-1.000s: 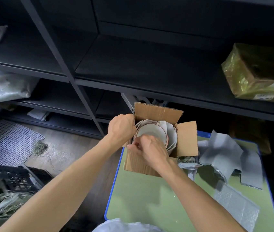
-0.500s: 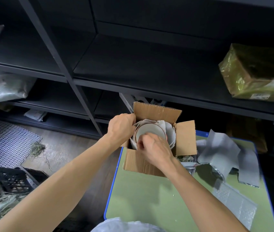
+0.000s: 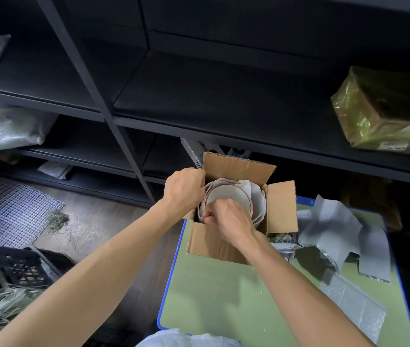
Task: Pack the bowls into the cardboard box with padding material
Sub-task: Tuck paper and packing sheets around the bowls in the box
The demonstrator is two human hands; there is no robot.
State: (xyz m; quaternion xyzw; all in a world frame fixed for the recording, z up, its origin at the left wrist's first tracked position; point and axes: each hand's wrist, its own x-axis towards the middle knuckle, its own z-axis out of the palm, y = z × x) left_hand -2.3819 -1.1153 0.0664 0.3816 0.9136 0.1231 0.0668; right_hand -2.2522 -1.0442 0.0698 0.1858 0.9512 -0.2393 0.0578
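Bowl: one bowl [image 3: 226, 196] shows plainly, white with a thin red rim, sitting inside the cardboard box [image 3: 214, 242].
Which way it faces: its open side looks up. It is round, so it has no long side.
Paper padding: white paper padding [image 3: 257, 197] sticks up around the bowl, most of it at 3 o'clock.
Box: it stands at the 11 o'clock corner of the green bench [image 3: 211, 296]. Three flaps show: one up at 12 o'clock, one out at 3 o'clock, one hanging down at 6 o'clock.
Left hand: the left hand [image 3: 185, 190] is at 9 o'clock of the bowl. Its grip is curled over the box's left wall; the fingertips are hidden.
Right hand: the right hand [image 3: 231, 219] covers the bowl's near edge. Its grip is narrow, pinching the paper padding at the bowl's 7 o'clock rim.
Bowl and grips: the bowl is at 12 o'clock of the right hand and 3 o'clock of the left hand, touching or almost touching both.
Also on the bench: a pile of gray sheets [image 3: 336, 229] at 3 o'clock of the box, and one piece of bubble wrap [image 3: 349, 304] at 5 o'clock.
Shelf: one parcel [image 3: 384, 111] in shiny yellow wrap at 2 o'clock.
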